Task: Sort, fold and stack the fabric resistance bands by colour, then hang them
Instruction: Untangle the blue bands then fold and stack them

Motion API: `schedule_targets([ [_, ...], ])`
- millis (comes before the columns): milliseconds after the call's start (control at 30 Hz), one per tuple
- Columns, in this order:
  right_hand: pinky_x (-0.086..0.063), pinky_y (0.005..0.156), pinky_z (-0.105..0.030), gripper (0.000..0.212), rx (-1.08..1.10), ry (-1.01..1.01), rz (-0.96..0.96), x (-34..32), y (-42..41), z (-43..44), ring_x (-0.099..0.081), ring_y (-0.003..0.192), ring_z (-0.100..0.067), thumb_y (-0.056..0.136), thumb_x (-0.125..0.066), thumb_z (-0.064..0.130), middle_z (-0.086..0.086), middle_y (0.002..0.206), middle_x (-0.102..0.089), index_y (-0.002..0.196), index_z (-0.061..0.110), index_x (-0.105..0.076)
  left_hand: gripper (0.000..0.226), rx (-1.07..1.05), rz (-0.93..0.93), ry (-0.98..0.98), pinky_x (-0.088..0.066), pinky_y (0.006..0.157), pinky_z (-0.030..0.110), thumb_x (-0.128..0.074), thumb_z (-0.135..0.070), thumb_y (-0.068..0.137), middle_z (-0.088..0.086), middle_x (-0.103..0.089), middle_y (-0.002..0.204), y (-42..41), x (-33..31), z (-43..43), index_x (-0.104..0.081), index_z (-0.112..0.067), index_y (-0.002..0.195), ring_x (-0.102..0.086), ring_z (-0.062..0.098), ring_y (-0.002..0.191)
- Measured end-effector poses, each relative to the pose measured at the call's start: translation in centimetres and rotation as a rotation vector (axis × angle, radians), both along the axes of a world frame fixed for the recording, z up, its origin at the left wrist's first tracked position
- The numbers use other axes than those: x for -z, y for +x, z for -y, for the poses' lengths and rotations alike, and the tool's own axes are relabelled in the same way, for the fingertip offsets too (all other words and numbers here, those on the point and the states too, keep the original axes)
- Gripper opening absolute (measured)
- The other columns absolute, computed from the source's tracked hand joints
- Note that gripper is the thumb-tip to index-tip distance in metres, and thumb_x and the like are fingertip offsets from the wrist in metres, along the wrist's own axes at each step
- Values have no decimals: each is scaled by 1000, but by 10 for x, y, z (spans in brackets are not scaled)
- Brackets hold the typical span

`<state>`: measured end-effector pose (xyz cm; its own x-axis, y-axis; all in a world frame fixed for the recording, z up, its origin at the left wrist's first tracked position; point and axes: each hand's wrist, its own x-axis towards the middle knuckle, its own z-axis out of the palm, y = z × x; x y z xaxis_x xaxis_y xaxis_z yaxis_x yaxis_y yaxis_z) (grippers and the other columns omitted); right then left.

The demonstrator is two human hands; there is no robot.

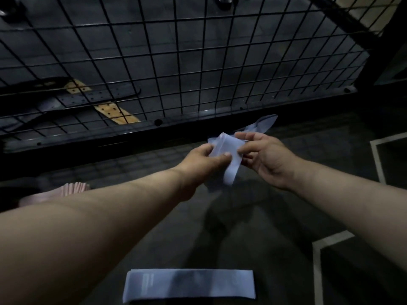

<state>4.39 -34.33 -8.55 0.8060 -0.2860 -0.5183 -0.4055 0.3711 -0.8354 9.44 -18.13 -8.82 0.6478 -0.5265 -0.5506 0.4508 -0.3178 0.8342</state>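
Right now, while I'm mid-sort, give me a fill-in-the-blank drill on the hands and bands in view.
1. The left hand and the right hand both pinch the held band, which is light ____.
2. The folded band lying flat nearest the camera has the ____ colour as the one in the hands.
3. The ruffled pile beside the left forearm is ____ in colour.

Missing words: blue; same; pink.

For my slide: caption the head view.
Left hand and right hand hold a pale blue band; a folded band lies flat.
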Motion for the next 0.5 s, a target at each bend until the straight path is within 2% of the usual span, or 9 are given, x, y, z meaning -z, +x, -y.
schedule_targets([
  [100,-54,91,-38,48,-42,-70,-2,-1,1,-3,-65,96,-28,81,-46,-18,-17,107,-66,123,2,-59,21,-16,-120,-37,-54,88,45,-62,-21,94,11,-71,108,7,-2,-12,-64,-18,115,-69,29,99],
  [167,-53,95,-40,50,-146,-245,-2,2,-1,-5,-66,104,-28,83,-56,-16,-14,110,-67,127,8,-59,21,-16,-164,-56,-55,83,41,-58,-19,96,13,-70,105,11,-6,-18,-63,-16,116,-69,27,90],
  [233,-51,100,-38,56,-367,-594,2,8,-3,-5,-63,111,-24,81,-75,4,-9,121,-62,131,21,-58,26,-2,-213,-52,-53,78,37,-55,-17,96,14,-67,105,13,-9,-21,-60,-11,121,-65,25,87],
  [300,-45,106,-31,58,-497,-799,-21,12,-4,-9,-55,116,-14,78,-80,19,-1,130,-49,130,28,-57,28,4,-285,-103,-51,83,37,-51,-13,97,18,-65,110,13,-10,-23,-57,-7,123,-63,27,92],
  [367,-48,101,-32,39,-464,-730,26,12,-4,-16,-58,113,-16,86,-74,17,-3,126,-56,123,18,-61,24,20,-337,-122,-51,85,36,-47,-14,99,17,-66,111,14,-10,-27,-59,-8,118,-65,26,94],
  [433,-55,88,-40,16,-377,-576,37,10,-1,-22,-67,99,-25,94,-63,16,-13,108,-69,109,10,-65,28,77,-381,-94,-51,91,38,-49,-21,99,16,-69,114,15,-8,-35,-62,-8,119,-67,28,103],
  [500,-55,80,-44,8,-267,-483,-9,9,5,-22,-66,87,-30,97,-58,13,-18,95,-70,96,11,-65,34,173,-375,-73,-54,91,40,-57,-27,96,16,-71,113,19,-4,-47,-62,-8,124,-68,30,104],
])
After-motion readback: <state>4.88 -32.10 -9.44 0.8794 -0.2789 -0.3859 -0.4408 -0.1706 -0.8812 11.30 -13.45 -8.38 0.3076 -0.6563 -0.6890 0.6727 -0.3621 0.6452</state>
